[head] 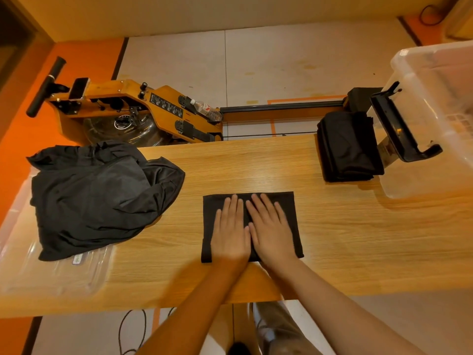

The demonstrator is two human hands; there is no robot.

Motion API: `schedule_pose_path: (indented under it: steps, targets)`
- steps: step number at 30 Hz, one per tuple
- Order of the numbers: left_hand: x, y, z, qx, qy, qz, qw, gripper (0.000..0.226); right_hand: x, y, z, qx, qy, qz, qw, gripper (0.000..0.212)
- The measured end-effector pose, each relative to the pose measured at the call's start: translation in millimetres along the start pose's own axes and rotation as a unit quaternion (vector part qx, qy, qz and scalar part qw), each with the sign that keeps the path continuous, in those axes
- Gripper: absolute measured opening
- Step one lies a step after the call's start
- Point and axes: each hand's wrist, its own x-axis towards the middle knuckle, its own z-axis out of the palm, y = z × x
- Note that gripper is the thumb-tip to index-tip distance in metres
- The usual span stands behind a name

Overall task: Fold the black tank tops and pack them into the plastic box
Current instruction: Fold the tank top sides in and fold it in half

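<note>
A folded black tank top (286, 213) lies flat on the wooden table (332, 239) near its front edge. My left hand (230, 231) and my right hand (271, 229) press flat on it side by side, fingers straight. A loose heap of unfolded black tank tops (97, 196) sits at the table's left end. A stack of folded black tops (349, 147) rests at the back right. The clear plastic box (435, 124) stands at the far right, beside that stack.
A clear plastic lid (51, 272) lies under the heap at the left edge. Behind the table a wooden rowing machine (143, 108) stretches across the floor, with a water bottle (204, 108) on it. A black bracket (399, 129) hangs on the box's side.
</note>
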Motion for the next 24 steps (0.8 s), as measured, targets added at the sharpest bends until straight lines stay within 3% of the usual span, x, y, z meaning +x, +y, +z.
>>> schedule_pose_path:
  steps: [7, 13, 17, 24]
  targets:
    - [-7, -7, 18, 0.006, -0.005, -0.040, 0.999, 0.065, -7, 13, 17, -0.021, -0.059, 0.040, 0.997, 0.055]
    - [-6, -7, 19, 0.015, 0.004, -0.082, 0.996, 0.070, -9, 16, 16, -0.031, -0.049, 0.108, 0.992, 0.059]
    - [1, -8, 17, 0.007, 0.013, -0.168, 0.986, 0.078, -8, 14, 15, -0.038, -0.048, 0.132, 0.989, 0.062]
    - [5, -13, 13, 0.008, 0.001, -0.176, 0.984, 0.081, -12, 19, 15, -0.027, -0.026, 0.171, 0.985, 0.065]
